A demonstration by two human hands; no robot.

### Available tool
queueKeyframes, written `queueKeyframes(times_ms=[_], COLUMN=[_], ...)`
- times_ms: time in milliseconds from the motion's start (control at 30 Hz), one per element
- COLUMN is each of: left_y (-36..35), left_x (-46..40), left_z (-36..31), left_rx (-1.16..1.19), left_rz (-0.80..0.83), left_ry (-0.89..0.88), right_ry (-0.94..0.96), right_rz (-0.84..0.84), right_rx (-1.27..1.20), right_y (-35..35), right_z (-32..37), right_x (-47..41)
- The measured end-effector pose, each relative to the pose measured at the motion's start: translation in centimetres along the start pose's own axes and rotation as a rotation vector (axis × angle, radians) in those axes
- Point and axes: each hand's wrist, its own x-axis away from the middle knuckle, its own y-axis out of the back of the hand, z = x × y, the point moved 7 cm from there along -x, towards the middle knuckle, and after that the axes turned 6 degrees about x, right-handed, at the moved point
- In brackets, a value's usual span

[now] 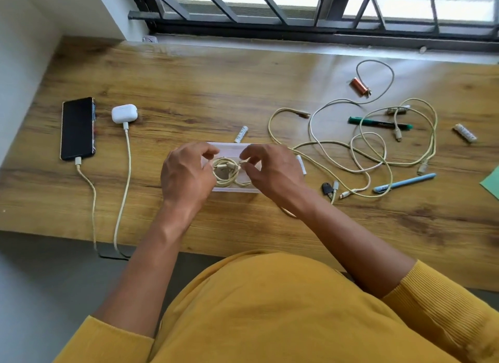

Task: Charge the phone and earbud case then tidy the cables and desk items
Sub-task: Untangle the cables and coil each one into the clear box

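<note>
Charging looks done: the phone (77, 129) and earbud case (124, 113) lie plugged in at the tabletop's (189, 87) left. I'm now tidying, both grips pinching a coiled cable (228, 173) over the clear box (232, 191), left hand (186, 173) and right hand (272, 170) curled inward. Next, I'd seat the coil, then tackle the loose cables (372, 152).

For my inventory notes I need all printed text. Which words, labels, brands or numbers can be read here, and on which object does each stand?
None can be read.
White battery above the clear box: marks too blurred.
White battery at the far right: print too small.
Green marker: lettering blurred.
Blue pen: pale label, unreadable.
Phone: dark screen, no text.
</note>
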Motion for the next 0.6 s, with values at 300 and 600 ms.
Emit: queueKeyframes(times_ms=[300,600], left_y=[-2.0,-7.7], left_x=[0.5,0.8], left_z=[-7.0,-16.4], left_rx=[0.172,0.229], left_rz=[0.047,0.195], left_ry=[-0.039,-0.145], right_ry=[-0.104,-0.209], right_rz=[-0.089,-0.176], right_rx=[-0.092,-0.061], right_y=[5.5,11.1], right_z=[-5.0,-13.4], right_x=[1.2,4.2])
